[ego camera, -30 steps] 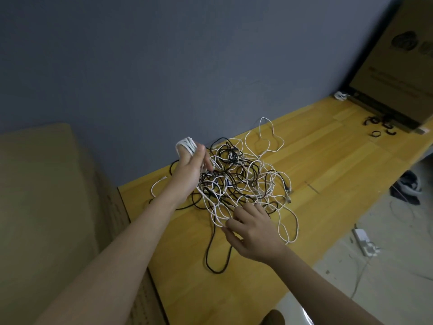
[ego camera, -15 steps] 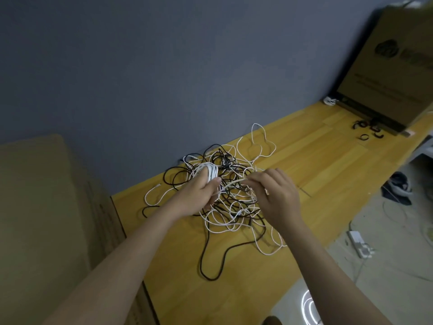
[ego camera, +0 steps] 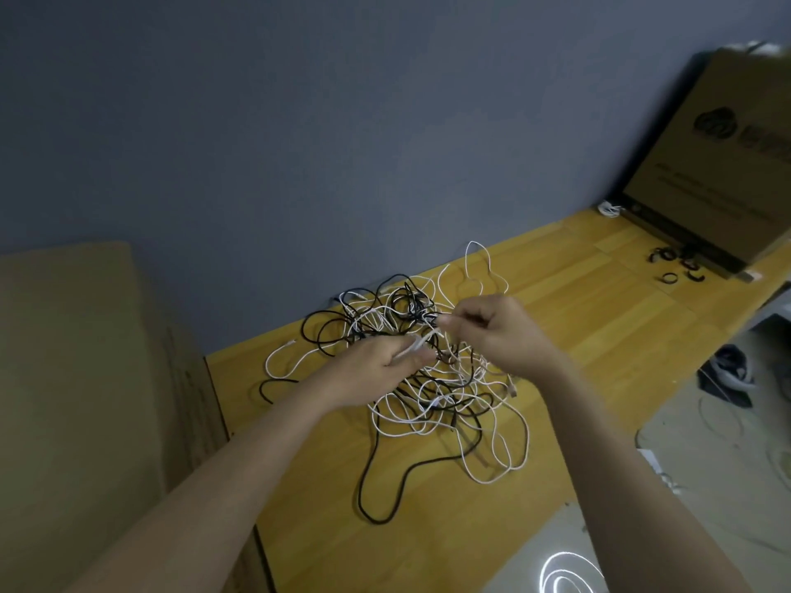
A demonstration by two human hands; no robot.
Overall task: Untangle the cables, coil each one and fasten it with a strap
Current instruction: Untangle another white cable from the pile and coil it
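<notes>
A tangle of white and black cables (ego camera: 432,387) lies on the wooden table (ego camera: 599,336). My left hand (ego camera: 368,370) hovers over the pile's left part and grips a small white cable coil (ego camera: 417,343), mostly hidden by its fingers. My right hand (ego camera: 501,331) is just right of it, above the pile, and pinches a white cable strand (ego camera: 441,325) that runs to the left hand. One long black cable (ego camera: 376,485) loops toward the table's near edge. Several black straps (ego camera: 676,265) lie far right on the table.
A large cardboard box (ego camera: 719,173) leans against the wall at the table's far right end, with a small white coil (ego camera: 610,208) beside it. Another cardboard box (ego camera: 85,378) stands at the left. On the floor to the right lie shoes (ego camera: 727,370) and loose wires.
My left hand has come down from a raised position with the white coil. My right hand has lifted off the pile's near side and now pinches a strand close to the left hand.
</notes>
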